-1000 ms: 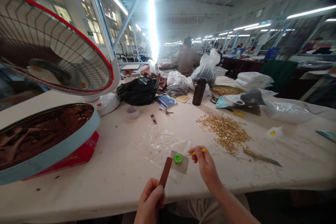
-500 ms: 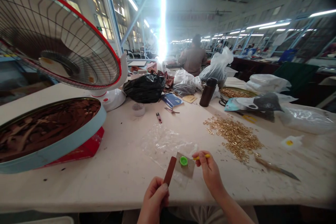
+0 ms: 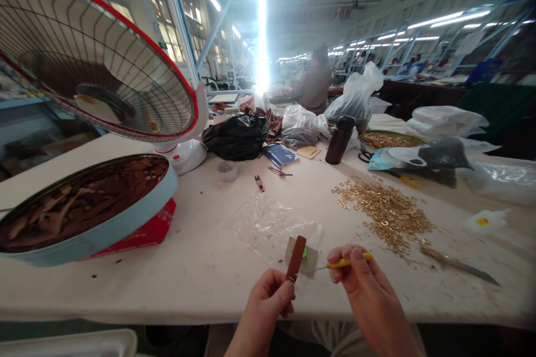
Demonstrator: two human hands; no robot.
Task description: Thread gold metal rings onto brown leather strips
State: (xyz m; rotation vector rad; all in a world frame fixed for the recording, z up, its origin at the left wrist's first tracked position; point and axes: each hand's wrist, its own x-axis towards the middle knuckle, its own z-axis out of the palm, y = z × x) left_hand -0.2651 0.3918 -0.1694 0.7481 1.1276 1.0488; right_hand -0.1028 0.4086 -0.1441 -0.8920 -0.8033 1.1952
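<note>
Near the front edge of the table, my left hand [image 3: 271, 297] pinches the lower end of a brown leather strip [image 3: 297, 258], which stands up at a slant. My right hand [image 3: 368, 284] grips a thin metal-tipped tool with a yellow handle [image 3: 344, 263], its tip pointing left towards the strip. Whether tip and strip touch I cannot tell. Behind the strip, a small green cap [image 3: 304, 253] sits on a grey square plate [image 3: 310, 264], partly covered by the strip. A crumpled clear plastic sheet [image 3: 268, 226] lies just beyond.
Gold metal rings [image 3: 383, 209] are heaped at the right, near a knife [image 3: 460, 265]. On the left stand a fan [image 3: 184, 156] and a round blue tray [image 3: 125, 228] of brown leather pieces. Farther back are thread snips [image 3: 259, 183], a dark bottle [image 3: 339, 142] and a black bag [image 3: 237, 136].
My right hand has drawn back from the green cap towards me, bringing the yellow-handled tool with it. My left hand has shifted right, so the leather strip now overlaps the cap.
</note>
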